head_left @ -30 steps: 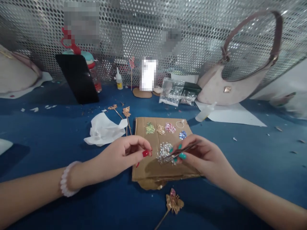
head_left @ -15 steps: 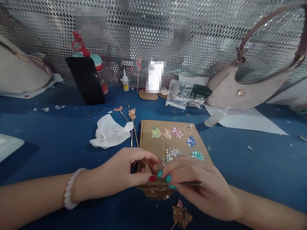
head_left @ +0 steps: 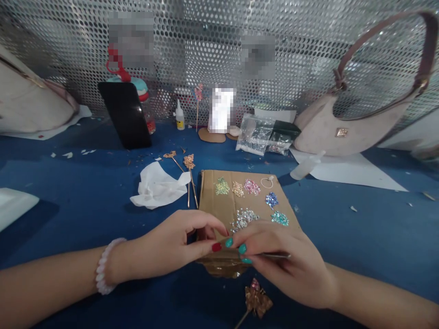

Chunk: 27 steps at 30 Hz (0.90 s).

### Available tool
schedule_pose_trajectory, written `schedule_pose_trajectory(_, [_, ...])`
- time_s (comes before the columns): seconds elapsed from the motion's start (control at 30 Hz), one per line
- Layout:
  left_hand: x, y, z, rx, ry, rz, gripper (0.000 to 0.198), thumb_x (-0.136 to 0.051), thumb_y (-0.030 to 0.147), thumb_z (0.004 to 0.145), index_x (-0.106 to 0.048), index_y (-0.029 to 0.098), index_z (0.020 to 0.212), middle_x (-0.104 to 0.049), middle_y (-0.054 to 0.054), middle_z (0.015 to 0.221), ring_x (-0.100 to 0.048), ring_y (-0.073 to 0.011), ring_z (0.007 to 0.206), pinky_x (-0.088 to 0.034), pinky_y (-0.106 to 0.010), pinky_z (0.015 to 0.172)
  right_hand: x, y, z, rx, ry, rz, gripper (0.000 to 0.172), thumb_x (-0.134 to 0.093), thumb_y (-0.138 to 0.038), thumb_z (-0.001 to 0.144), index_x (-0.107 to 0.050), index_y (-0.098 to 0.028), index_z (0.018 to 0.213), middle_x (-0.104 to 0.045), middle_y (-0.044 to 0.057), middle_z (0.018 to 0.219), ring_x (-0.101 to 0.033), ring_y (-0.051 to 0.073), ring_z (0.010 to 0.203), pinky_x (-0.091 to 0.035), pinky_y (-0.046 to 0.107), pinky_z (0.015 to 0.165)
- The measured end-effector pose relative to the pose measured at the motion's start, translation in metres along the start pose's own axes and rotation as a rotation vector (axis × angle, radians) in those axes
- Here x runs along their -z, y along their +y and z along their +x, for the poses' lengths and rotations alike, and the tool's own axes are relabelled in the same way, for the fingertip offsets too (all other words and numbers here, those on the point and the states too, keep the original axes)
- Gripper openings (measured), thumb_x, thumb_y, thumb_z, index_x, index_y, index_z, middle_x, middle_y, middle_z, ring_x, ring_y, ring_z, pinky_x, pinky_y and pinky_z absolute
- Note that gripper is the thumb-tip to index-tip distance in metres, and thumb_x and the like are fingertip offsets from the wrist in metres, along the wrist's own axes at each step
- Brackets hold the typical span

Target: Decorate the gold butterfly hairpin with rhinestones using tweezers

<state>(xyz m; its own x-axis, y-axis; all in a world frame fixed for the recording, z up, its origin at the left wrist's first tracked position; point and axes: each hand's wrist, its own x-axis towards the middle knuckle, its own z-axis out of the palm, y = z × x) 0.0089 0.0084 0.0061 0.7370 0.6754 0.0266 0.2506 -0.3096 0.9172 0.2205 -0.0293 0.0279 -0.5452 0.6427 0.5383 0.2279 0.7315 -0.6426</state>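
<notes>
My left hand (head_left: 171,249), with red nails and a pale bead bracelet, is pinched closed at the near edge of a brown cardboard piece (head_left: 222,205); what it pinches is hidden. My right hand (head_left: 284,267), with teal nails, is closed on metal tweezers (head_left: 276,256) and meets the left fingertips. On the cardboard lie small heaps of coloured rhinestones (head_left: 252,186) and a silver heap (head_left: 244,218). A gold butterfly hairpin (head_left: 257,299) lies just below my hands.
A crumpled white tissue (head_left: 156,185) and two gold hairpins (head_left: 188,169) lie left of the cardboard. Behind stand a black phone (head_left: 126,114), a small glue bottle (head_left: 179,116), plastic bags (head_left: 260,132), a squeeze bottle (head_left: 305,167) and a beige handbag (head_left: 343,128) against a perforated metal wall.
My right hand drew the tweezers off the silver heap toward me, and both hands came together at the cardboard's near edge. The view shifted slightly.
</notes>
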Motion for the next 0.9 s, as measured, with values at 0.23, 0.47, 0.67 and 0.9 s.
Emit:
schedule_pose_trajectory(0.23, [0.0, 0.002, -0.001, -0.034, -0.025, 0.014, 0.019, -0.053, 0.015, 0.083, -0.06, 0.021, 0.099, -0.06, 0.002, 0.075, -0.053, -0.0074, 0.064, -0.043, -0.015, 0.059, 0.003, 0.0, 0.0, -0.028, -0.02, 0.014, 0.024, -0.052, 0.0, 0.077, -0.055, -0.019, 0.091, -0.069, 0.006, 0.082, -0.065, 0.011, 0.076, -0.055, 0.021, 0.067])
schedule_pose_trajectory(0.47, [0.002, 0.001, -0.003, -0.01, -0.023, 0.069, 0.029, -0.048, 0.014, 0.085, -0.055, 0.027, 0.109, -0.057, 0.004, 0.075, -0.05, -0.0073, 0.063, -0.041, -0.016, 0.057, 0.006, 0.006, -0.004, -0.131, 0.009, 0.051, 0.029, -0.052, 0.002, 0.075, -0.055, -0.022, 0.092, -0.068, 0.003, 0.085, -0.066, 0.011, 0.08, -0.055, 0.022, 0.07])
schedule_pose_trajectory(0.67, [0.001, -0.001, -0.005, 0.047, 0.01, 0.092, 0.032, -0.047, 0.015, 0.085, -0.054, 0.029, 0.112, -0.056, 0.004, 0.074, -0.051, -0.0083, 0.062, -0.042, -0.017, 0.057, 0.008, 0.013, -0.008, -0.226, 0.066, 0.1, 0.023, -0.056, -0.005, 0.078, -0.057, -0.024, 0.092, -0.067, 0.002, 0.086, -0.065, 0.013, 0.081, -0.054, 0.025, 0.071])
schedule_pose_trajectory(0.9, [0.001, 0.0, -0.005, 0.088, -0.006, 0.071, 0.028, -0.044, 0.018, 0.087, -0.054, 0.029, 0.111, -0.057, 0.004, 0.071, -0.054, -0.009, 0.062, -0.043, -0.017, 0.056, 0.01, 0.018, -0.007, -0.348, 0.081, 0.1, 0.014, -0.057, -0.015, 0.081, -0.059, -0.023, 0.093, -0.068, 0.003, 0.087, -0.066, 0.014, 0.078, -0.055, 0.027, 0.07])
